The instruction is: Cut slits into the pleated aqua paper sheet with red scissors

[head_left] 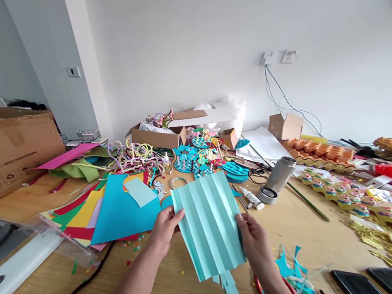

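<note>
A light aqua sheet of paper [210,228] with several lengthwise pleats is held up above the table. My left hand [166,227] pinches its left edge near the top, thumb in front. On the right edge, about halfway down, my right hand [253,236] grips the same sheet with the thumb along the border. Light aqua paper strips [231,291] lie on the table below the sheet, partly hidden by it. Close behind the sheet are a white glue bottle [252,198] and a roll of tape [178,182].
A fan of coloured paper [117,213] lies left, near a white device [22,266]. Blue paper scraps [291,265] and a dark phone [354,284] are at the front right. A metal flask [283,173], egg trays [318,153] and a large cardboard box [8,150] stand farther out.
</note>
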`<state>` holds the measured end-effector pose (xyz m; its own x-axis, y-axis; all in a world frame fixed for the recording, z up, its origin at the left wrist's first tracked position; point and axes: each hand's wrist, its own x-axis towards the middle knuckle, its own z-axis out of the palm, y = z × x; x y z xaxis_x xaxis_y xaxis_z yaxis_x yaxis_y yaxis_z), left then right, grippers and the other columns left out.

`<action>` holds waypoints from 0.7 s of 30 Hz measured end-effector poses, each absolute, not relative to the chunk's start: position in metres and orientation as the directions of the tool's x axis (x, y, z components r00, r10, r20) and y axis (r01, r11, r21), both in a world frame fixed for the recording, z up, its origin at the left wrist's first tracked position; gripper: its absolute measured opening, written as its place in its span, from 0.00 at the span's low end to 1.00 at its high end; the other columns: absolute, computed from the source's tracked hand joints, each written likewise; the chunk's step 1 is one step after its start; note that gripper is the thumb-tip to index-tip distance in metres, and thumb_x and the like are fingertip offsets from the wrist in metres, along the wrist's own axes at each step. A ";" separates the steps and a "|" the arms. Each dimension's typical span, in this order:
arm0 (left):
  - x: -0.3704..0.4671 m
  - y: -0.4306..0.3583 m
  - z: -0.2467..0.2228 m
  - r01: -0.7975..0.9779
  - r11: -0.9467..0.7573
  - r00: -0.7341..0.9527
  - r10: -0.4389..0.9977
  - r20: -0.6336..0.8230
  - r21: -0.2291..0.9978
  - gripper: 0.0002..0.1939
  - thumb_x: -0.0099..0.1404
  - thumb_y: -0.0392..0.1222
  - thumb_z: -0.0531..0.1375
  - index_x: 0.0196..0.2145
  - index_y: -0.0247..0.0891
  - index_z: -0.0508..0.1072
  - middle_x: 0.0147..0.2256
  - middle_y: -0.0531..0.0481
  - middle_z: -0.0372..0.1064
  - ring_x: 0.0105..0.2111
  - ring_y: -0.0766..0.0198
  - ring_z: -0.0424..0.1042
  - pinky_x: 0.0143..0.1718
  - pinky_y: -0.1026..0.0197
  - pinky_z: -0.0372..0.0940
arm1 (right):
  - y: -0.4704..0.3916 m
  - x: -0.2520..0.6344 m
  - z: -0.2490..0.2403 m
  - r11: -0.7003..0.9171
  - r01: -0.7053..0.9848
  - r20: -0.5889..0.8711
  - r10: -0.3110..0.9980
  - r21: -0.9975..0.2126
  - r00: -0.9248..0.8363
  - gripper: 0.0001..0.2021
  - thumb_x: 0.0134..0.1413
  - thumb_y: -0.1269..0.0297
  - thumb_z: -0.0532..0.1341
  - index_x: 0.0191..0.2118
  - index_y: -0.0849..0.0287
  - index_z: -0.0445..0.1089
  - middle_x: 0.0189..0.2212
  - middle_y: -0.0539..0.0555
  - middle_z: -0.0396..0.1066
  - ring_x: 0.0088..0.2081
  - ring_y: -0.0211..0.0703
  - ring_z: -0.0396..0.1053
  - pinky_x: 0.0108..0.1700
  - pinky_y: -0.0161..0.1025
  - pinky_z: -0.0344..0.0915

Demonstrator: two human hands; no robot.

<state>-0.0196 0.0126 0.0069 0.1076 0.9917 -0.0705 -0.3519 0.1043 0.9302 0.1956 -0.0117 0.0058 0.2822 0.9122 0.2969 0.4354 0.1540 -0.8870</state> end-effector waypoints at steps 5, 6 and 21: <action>-0.025 0.018 -0.004 -0.008 -0.059 -0.282 0.958 0.054 0.998 0.17 0.54 0.53 0.57 0.31 0.36 0.71 0.27 0.47 0.71 0.31 0.58 0.69 0.32 0.60 0.61 | -0.013 0.193 0.005 0.131 0.509 0.295 0.921 -0.851 0.256 0.17 0.55 0.49 0.49 0.27 0.58 0.60 0.18 0.46 0.55 0.22 0.37 0.54 0.24 0.31 0.52; -0.026 0.019 -0.005 0.032 -0.070 -0.334 0.939 0.077 0.997 0.16 0.55 0.53 0.56 0.30 0.37 0.70 0.27 0.48 0.70 0.31 0.59 0.68 0.32 0.61 0.60 | -0.014 0.191 0.005 0.129 0.541 0.295 0.927 -0.831 0.232 0.17 0.55 0.50 0.48 0.27 0.58 0.61 0.17 0.46 0.55 0.21 0.37 0.54 0.23 0.31 0.51; -0.036 0.018 0.005 0.467 -0.208 -0.338 0.856 0.391 0.859 0.16 0.61 0.49 0.48 0.20 0.41 0.54 0.16 0.59 0.46 0.18 0.69 0.47 0.21 0.66 0.46 | -0.015 0.183 0.008 0.162 0.445 0.281 0.935 -0.881 0.215 0.18 0.55 0.50 0.49 0.23 0.58 0.58 0.16 0.45 0.52 0.21 0.36 0.52 0.22 0.31 0.50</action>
<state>-0.0363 0.0184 0.0048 -0.3384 0.8560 0.3907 0.4673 -0.2075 0.8594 0.1830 -0.0147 0.0077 0.2148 0.9355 0.2807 0.4446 0.1622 -0.8809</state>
